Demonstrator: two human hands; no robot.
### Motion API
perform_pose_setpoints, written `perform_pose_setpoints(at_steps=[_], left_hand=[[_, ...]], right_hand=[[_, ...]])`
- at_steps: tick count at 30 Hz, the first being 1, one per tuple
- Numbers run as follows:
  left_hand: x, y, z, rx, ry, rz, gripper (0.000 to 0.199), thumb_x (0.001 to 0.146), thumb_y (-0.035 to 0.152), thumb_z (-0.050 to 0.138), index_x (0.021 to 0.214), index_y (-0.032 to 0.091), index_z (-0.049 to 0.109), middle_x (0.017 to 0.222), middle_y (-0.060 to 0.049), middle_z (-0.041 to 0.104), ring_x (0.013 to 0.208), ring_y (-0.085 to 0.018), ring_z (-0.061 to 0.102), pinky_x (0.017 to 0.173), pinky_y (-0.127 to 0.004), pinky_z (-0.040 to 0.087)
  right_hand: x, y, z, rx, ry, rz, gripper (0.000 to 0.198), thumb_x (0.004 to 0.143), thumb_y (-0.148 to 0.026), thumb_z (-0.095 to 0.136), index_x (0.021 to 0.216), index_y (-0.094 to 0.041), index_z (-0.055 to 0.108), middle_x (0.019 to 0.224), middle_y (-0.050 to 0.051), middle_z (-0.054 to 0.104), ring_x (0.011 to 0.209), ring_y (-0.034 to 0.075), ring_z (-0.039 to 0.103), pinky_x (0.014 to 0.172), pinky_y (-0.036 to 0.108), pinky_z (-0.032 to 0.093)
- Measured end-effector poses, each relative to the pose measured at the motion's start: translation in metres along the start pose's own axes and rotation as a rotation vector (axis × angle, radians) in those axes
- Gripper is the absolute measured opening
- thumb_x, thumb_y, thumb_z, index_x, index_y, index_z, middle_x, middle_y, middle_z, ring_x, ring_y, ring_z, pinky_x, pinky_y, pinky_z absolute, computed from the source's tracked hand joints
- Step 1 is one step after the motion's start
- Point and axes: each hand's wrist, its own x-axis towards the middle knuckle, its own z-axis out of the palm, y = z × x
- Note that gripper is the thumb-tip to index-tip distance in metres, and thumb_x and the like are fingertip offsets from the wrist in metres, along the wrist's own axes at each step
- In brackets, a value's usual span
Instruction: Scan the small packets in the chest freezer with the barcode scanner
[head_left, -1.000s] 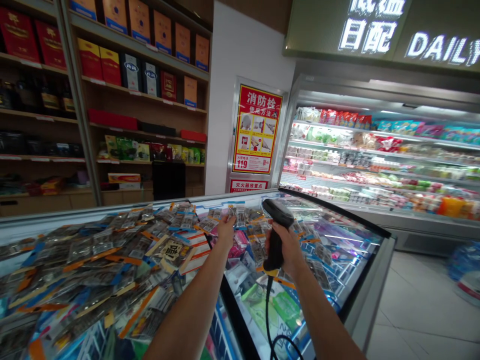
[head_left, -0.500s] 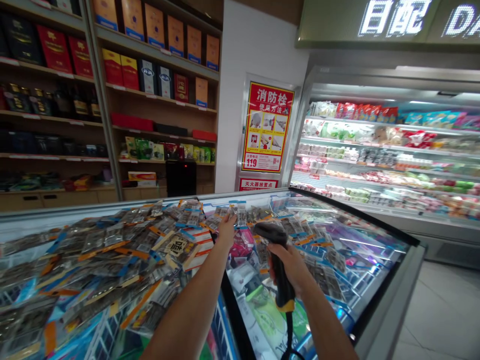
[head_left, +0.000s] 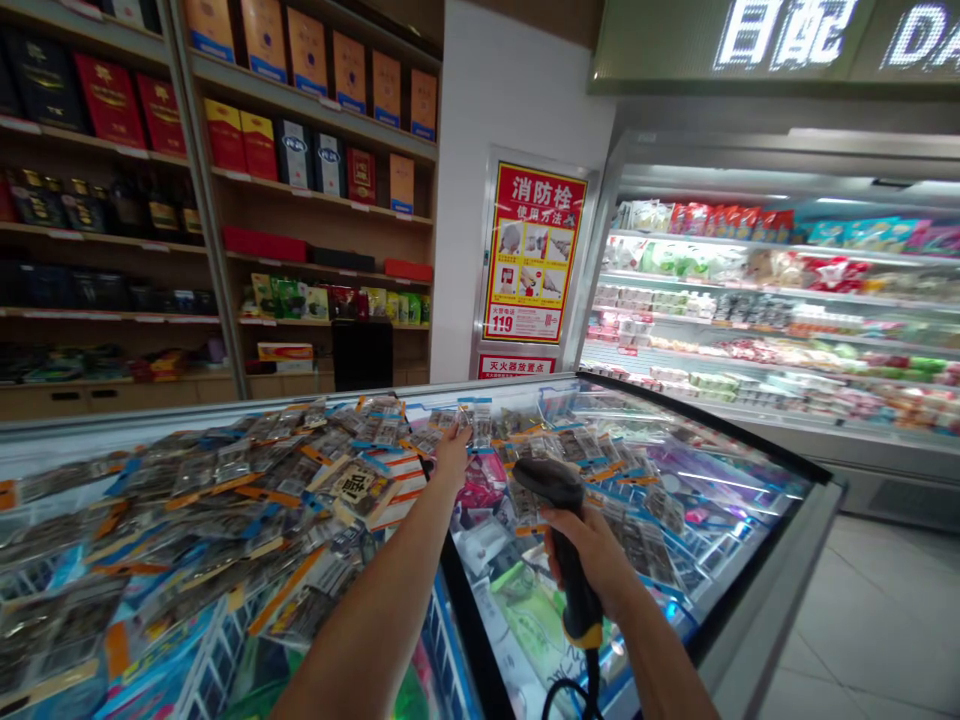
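Observation:
My right hand (head_left: pixel 596 555) is wrapped round the black and yellow handle of a corded barcode scanner (head_left: pixel 547 482). The scanner's head points forward and left, over the glass-topped freezer. My left hand (head_left: pixel 454 447) reaches out to the far part of the freezer, its fingers closed at a small clear packet (head_left: pixel 481 424) with blue edges. The fingertips are partly hidden behind the hand. Many similar dark-filled snack packets (head_left: pixel 232 462) with orange and blue edges lie spread to the left. More packets (head_left: pixel 577 440) lie on the glass to the right of the scanner.
The freezer's pale rim (head_left: pixel 795 590) runs along the right, with tiled floor (head_left: pixel 870 620) beyond. Wooden shelves (head_left: pixel 322 215) of boxed goods stand behind on the left. A lit refrigerated display (head_left: pixel 750 300) stands on the right. A red poster (head_left: pixel 534 255) is on the wall.
My right hand and the scanner have shifted slightly right and down, and the scanner's handle tilts more. The left hand stays at nearly the same place by the small packet.

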Motion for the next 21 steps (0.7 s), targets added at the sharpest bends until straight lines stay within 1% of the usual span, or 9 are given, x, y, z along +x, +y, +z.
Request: perform_pose_setpoints(at_steps=[3,6,10,13,15,18,21], left_hand=[[0.0,0.0,0.0,0.002,0.008,-0.025,0.026,0.07,0.021,0.055,0.095,0.026,0.056,0.083,0.003,0.059,0.067,-0.008,0.053,0.055,-0.02,0.039],[0.0,0.0,0.0,0.035,0.013,-0.012,0.025,0.069,0.021,0.056,0.094,0.025,0.056,0.085,0.003,0.059,0.067,-0.008,0.052,0.055,-0.02,0.039],[0.002,-0.002,0.0,0.042,-0.011,0.018,0.027,0.069,0.022,0.056,0.096,0.023,0.056,0.087,0.001,0.059,0.069,-0.009,0.053,0.053,-0.019,0.039],[0.002,-0.002,0.001,0.024,-0.034,0.038,0.031,0.067,0.024,0.057,0.098,0.022,0.055,0.083,0.001,0.06,0.069,-0.01,0.054,0.051,-0.019,0.039],[0.001,-0.002,0.002,0.012,-0.043,0.051,0.03,0.067,0.024,0.057,0.097,0.021,0.056,0.078,0.001,0.059,0.065,-0.011,0.054,0.05,-0.019,0.04],[-0.001,0.001,0.003,0.006,-0.033,0.063,0.028,0.068,0.022,0.055,0.095,0.02,0.056,0.077,0.001,0.059,0.061,-0.01,0.053,0.048,-0.02,0.04],[-0.004,0.002,0.004,0.027,-0.007,0.091,0.029,0.068,0.022,0.055,0.096,0.02,0.055,0.076,0.0,0.059,0.06,-0.01,0.054,0.049,-0.021,0.041]], right_hand=[[-0.002,-0.001,0.001,-0.009,-0.022,-0.02,0.031,0.067,-0.037,0.052,0.046,-0.015,0.05,0.032,-0.002,0.046,0.027,0.009,0.041,0.029,0.02,0.029],[-0.005,-0.004,0.0,-0.023,-0.061,-0.044,0.032,0.068,-0.037,0.052,0.046,-0.014,0.05,0.031,-0.001,0.046,0.027,0.009,0.04,0.03,0.02,0.029],[-0.007,-0.004,0.0,0.002,-0.066,-0.036,0.032,0.068,-0.037,0.051,0.047,-0.014,0.051,0.032,0.0,0.047,0.028,0.01,0.042,0.031,0.021,0.031],[-0.006,-0.002,0.002,0.012,-0.089,-0.038,0.03,0.067,-0.036,0.053,0.048,-0.014,0.051,0.034,-0.001,0.048,0.028,0.01,0.042,0.03,0.021,0.031],[-0.004,0.0,0.003,0.036,-0.092,-0.037,0.028,0.066,-0.036,0.054,0.049,-0.014,0.051,0.035,-0.001,0.048,0.027,0.01,0.042,0.029,0.022,0.03],[0.0,0.001,-0.001,0.139,-0.041,-0.088,0.027,0.067,-0.036,0.054,0.051,-0.014,0.051,0.034,-0.002,0.047,0.028,0.01,0.041,0.029,0.021,0.03],[0.005,0.001,-0.014,0.247,0.092,-0.151,0.026,0.067,-0.037,0.055,0.054,-0.015,0.053,0.038,-0.001,0.051,0.03,0.01,0.042,0.03,0.021,0.031]])
